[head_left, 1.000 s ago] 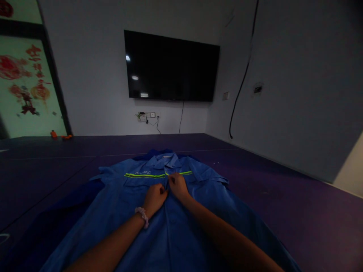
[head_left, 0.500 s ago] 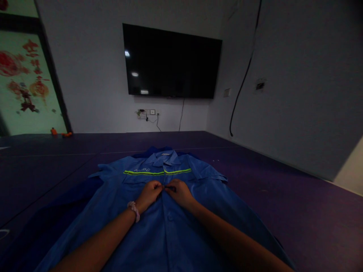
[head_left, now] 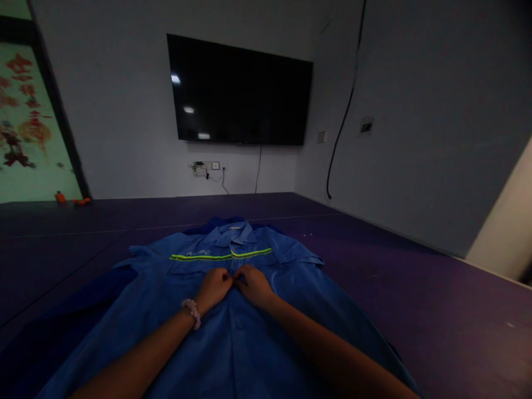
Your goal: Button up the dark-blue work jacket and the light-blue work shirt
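Note:
A blue short-sleeved work shirt point(head_left: 257, 349) lies face up, collar pointing away from me, with a yellow-green stripe across its chest. At the front placket, just below the stripe, my left hand point(head_left: 214, 288) pinches the cloth edge. My right hand point(head_left: 253, 285) is closed on the placket right beside it, fingertips nearly touching the left ones. Whatever small part sits between the fingertips is hidden. Lower on the placket a button point(head_left: 240, 325) shows. A pink scrunchie point(head_left: 192, 313) circles my left wrist.
Darker blue cloth point(head_left: 83, 305) lies under the shirt, showing at its left and behind the collar. Purple matting point(head_left: 374, 277) spreads around. Small orange objects point(head_left: 81, 201) rest near the door. A television point(head_left: 241, 94) hangs on the far wall, and a black cable point(head_left: 343, 122) dangles at the right.
The view has turned slightly right, so everything sits further left. Both hands stay at the same spot on the placket, the fingertips now closer together.

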The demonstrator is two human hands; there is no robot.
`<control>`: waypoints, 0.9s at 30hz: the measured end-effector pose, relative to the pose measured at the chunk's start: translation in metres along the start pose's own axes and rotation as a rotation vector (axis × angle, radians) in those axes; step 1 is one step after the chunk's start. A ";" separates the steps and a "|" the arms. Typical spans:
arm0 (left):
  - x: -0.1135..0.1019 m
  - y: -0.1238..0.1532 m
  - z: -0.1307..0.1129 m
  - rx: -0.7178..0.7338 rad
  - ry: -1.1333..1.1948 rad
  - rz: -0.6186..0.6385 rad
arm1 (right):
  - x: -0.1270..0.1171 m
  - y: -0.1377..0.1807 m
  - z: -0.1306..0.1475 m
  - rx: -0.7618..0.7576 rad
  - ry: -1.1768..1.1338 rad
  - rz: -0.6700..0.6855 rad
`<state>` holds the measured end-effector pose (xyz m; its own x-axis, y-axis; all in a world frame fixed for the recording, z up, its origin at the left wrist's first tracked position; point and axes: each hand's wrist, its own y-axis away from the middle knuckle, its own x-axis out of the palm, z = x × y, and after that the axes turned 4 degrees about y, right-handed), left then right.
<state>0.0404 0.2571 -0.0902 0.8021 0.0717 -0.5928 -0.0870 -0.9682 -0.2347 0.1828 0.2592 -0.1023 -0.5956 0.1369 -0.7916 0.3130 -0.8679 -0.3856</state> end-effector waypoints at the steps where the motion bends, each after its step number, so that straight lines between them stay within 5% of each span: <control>1: 0.000 0.001 0.001 0.006 0.001 0.000 | 0.001 0.000 -0.001 0.002 0.001 -0.005; 13: 0.000 0.009 0.009 -0.076 0.357 0.084 | -0.002 -0.003 -0.001 0.023 -0.070 -0.038; 27: -0.001 0.014 0.004 -0.024 0.346 0.054 | -0.001 -0.007 0.001 0.106 -0.083 -0.071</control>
<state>0.0362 0.2447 -0.0960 0.9499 -0.0616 -0.3063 -0.1242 -0.9740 -0.1894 0.1802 0.2643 -0.0988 -0.6742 0.1633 -0.7203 0.1906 -0.9038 -0.3833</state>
